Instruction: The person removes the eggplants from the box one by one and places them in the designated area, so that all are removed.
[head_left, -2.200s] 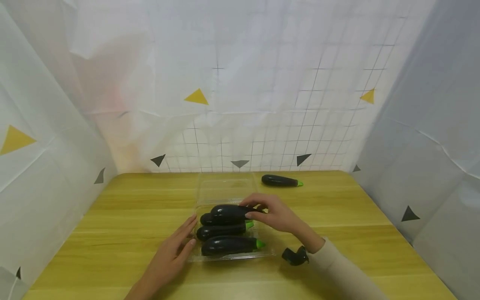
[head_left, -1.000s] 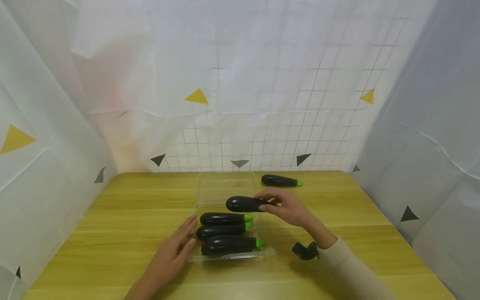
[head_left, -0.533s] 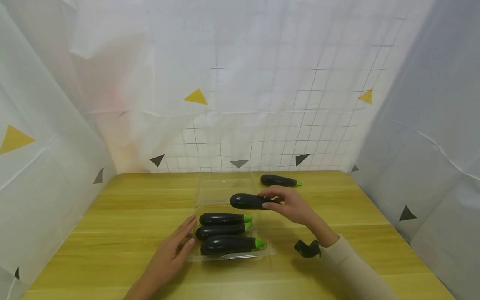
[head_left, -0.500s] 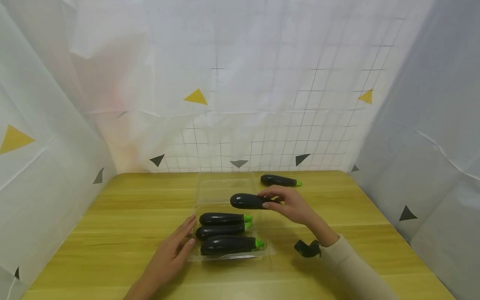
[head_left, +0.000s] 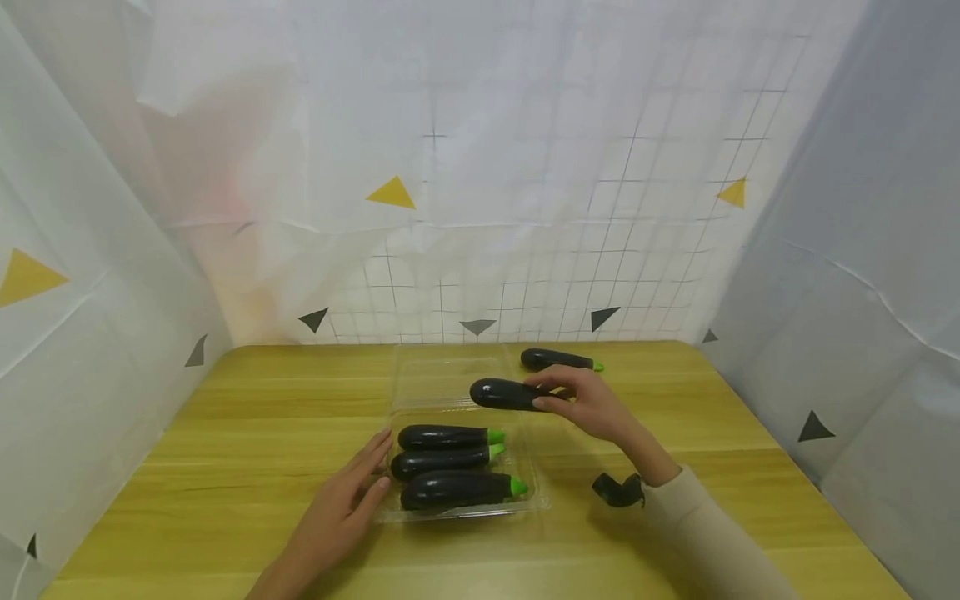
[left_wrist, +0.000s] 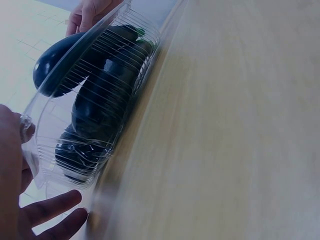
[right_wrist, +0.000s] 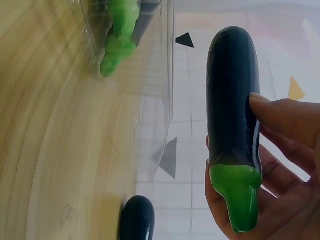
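My right hand point(head_left: 588, 406) pinches a dark eggplant point(head_left: 501, 394) by its stem end, raised above the back of a clear plastic clamshell box point(head_left: 517, 510). In the right wrist view its green stem point(right_wrist: 238, 192) points toward the palm, with the thumb on one side and fingers behind. Three more eggplants point(head_left: 457, 490) lie side by side in the box, green stems to the right. My left hand point(head_left: 341, 504) rests against the box's left side, fingers extended; in the left wrist view its fingertips point(left_wrist: 60, 206) are spread beside the ribbed wall.
Another eggplant point(head_left: 558, 360) lies on the wooden table point(head_left: 285, 417) at the back right. The box's open lid point(head_left: 453, 379) lies flat behind it. A black wrist camera point(head_left: 618, 490) sits by the right sleeve. White sheets point(head_left: 480, 125) wall in the table.
The right hand has lifted the eggplant out of the box's back row, moving it up and to the right. The left hand stays in place at the box.
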